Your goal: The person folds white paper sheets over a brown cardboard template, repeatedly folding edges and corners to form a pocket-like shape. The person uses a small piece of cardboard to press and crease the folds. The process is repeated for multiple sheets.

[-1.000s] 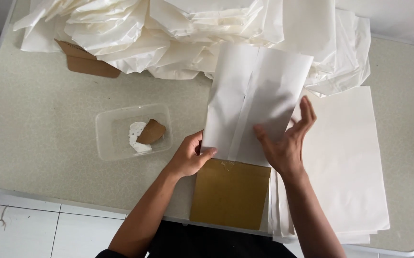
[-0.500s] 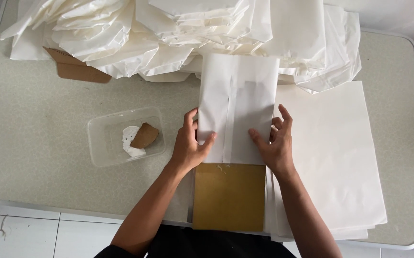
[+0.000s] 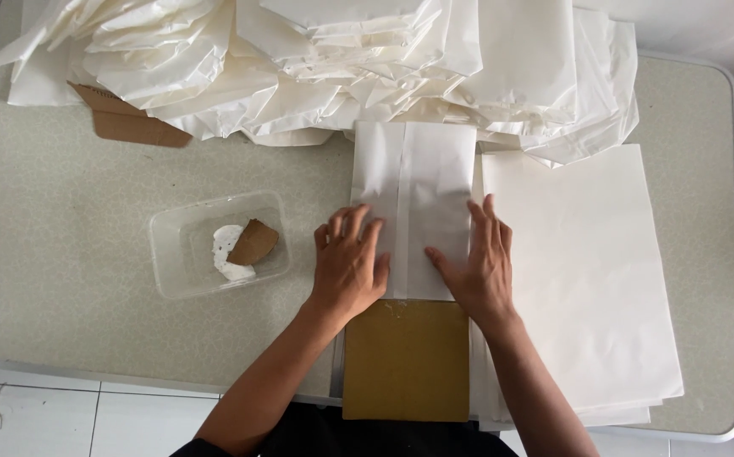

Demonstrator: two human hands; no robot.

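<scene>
Folded white paper (image 3: 422, 195): long axis runs away from person; both hands flat, open, pressing near end.

Bare worktop (image 3: 62, 220) lies open toward the left edge; heaped white paper (image 3: 316, 59) blocks the far edge, a plastic tub (image 3: 172, 254) stands mid-left.

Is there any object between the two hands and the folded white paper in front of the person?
Nothing visible does. The left hand and the right hand lie flat directly on the folded white paper, one at each side of its middle seam, above the brown cardboard.
</scene>
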